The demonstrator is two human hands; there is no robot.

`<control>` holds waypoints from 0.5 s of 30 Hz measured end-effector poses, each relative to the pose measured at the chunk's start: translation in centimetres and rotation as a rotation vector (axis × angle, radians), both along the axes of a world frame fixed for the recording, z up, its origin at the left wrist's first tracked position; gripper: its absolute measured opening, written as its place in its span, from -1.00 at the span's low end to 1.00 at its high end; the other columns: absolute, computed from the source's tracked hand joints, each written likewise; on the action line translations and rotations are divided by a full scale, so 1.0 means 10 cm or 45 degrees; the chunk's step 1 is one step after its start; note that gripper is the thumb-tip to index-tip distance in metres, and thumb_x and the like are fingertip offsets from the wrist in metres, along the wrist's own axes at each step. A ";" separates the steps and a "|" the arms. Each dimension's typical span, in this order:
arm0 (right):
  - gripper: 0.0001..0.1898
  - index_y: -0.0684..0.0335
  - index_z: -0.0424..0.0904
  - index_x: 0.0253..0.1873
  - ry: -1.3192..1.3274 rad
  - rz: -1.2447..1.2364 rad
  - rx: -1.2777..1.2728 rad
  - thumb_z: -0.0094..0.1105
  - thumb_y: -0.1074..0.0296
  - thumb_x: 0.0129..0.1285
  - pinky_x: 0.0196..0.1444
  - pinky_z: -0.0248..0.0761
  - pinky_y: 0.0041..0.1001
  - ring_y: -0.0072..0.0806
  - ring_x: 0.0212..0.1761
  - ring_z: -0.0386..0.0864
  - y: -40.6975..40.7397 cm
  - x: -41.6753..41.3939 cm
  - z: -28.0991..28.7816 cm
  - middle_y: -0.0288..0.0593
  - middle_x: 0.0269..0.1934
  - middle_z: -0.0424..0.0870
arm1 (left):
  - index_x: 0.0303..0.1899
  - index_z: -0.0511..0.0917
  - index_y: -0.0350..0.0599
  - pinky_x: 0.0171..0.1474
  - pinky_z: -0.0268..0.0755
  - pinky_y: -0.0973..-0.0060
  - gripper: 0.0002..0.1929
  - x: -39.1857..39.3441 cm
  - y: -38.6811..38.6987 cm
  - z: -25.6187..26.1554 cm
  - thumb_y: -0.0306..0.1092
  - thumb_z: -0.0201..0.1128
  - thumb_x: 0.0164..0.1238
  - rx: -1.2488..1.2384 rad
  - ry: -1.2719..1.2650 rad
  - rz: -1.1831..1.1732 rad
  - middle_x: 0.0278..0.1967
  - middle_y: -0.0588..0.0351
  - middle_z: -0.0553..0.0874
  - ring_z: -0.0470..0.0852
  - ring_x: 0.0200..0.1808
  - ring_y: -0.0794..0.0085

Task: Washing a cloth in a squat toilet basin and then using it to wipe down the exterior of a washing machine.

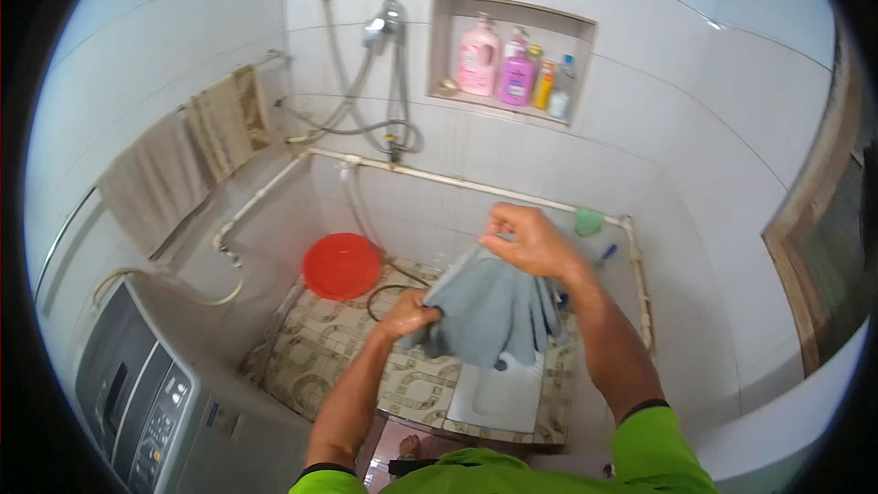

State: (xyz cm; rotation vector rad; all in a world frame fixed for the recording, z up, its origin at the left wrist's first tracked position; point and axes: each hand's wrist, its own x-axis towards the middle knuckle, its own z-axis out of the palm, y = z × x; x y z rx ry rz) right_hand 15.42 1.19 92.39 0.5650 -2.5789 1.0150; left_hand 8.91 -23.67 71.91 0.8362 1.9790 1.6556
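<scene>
A grey-blue cloth (490,305) is stretched between my two hands, its lower part hanging in folds. My left hand (410,314) pinches one edge of it on the left. Higher up and to the right, my right hand (525,239) grips the upper edge near the back wall. Beneath the cloth lies a white squat toilet pan (495,398), set in the patterned tile floor and partly covered from view. Both forearms look wet.
A red plastic basin (341,266) rests at the back wall. On the left is a grey washing machine (137,391), below towels (158,182) on a rail. White pipes (466,183) run along the walls. A wall niche (444,41) holds several bottles. A shower hose (343,75) hangs beside it.
</scene>
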 end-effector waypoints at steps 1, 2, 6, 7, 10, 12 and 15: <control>-0.71 0.34 0.49 -0.25 0.073 0.040 -0.011 0.40 0.26 0.26 -0.28 0.42 -0.30 -0.42 -0.38 0.48 0.01 -0.02 0.01 -0.07 -0.45 0.54 | -0.03 0.68 -0.26 -0.12 0.56 0.39 -0.69 0.00 0.02 -0.13 -0.31 0.35 0.26 0.164 -0.243 -0.052 -0.25 0.14 0.78 0.70 -0.28 0.44; -0.72 0.33 0.49 -0.26 0.085 0.027 -0.062 0.40 0.27 0.25 -0.26 0.42 -0.30 -0.42 -0.36 0.48 0.09 -0.02 -0.02 -0.09 -0.44 0.55 | 0.06 0.67 -0.27 -0.07 0.57 0.42 -0.61 0.09 0.13 -0.02 -0.22 0.37 0.31 0.198 -0.445 -0.210 -0.15 0.12 0.78 0.70 -0.13 0.49; -0.74 0.33 0.47 -0.30 0.079 -0.043 -0.028 0.42 0.35 0.21 -0.23 0.42 -0.36 -0.44 -0.36 0.45 -0.03 0.07 0.05 -0.14 -0.46 0.53 | 0.36 0.42 -0.36 0.09 0.54 0.32 -0.14 0.54 0.55 -0.06 0.03 0.59 0.17 0.169 -0.076 -0.295 0.14 0.00 0.70 0.65 0.04 0.38; -0.74 0.33 0.47 -0.32 0.045 -0.074 -0.016 0.42 0.36 0.20 -0.23 0.41 -0.38 -0.44 -0.37 0.43 -0.03 0.10 0.03 -0.14 -0.46 0.51 | 0.30 0.46 -0.41 0.09 0.54 0.31 -0.15 0.64 0.61 0.02 0.03 0.62 0.13 0.050 -0.058 -0.351 0.11 -0.03 0.71 0.66 0.02 0.36; -0.72 0.33 0.43 -0.36 0.023 0.000 0.076 0.42 0.38 0.16 -0.27 0.36 -0.41 -0.45 -0.39 0.38 -0.16 0.08 -0.12 -0.16 -0.49 0.46 | 0.09 0.58 -0.51 0.05 0.53 0.33 -0.22 0.67 0.72 -0.59 0.03 0.67 0.05 -0.319 -0.094 -0.505 -0.05 -0.14 0.76 0.68 -0.04 0.30; -0.69 0.33 0.37 -0.39 -0.046 -0.074 0.120 0.41 0.39 0.14 -0.31 0.30 -0.40 -0.46 -0.41 0.33 0.14 0.11 -0.31 -0.16 -0.51 0.40 | 0.04 0.61 -0.51 0.03 0.53 0.31 -0.22 0.81 0.72 -0.47 0.05 0.69 0.00 -0.410 0.038 -0.386 -0.10 -0.15 0.77 0.70 -0.04 0.27; -0.66 0.32 0.30 -0.41 -0.041 -0.115 -0.021 0.39 0.43 0.14 -0.37 0.24 -0.39 -0.48 -0.44 0.27 0.65 0.13 -0.86 -0.15 -0.51 0.31 | 0.03 0.62 -0.50 0.03 0.54 0.26 -0.18 0.70 0.65 -0.41 0.07 0.73 -0.11 -0.640 0.109 -0.393 -0.11 -0.19 0.78 0.72 -0.02 0.17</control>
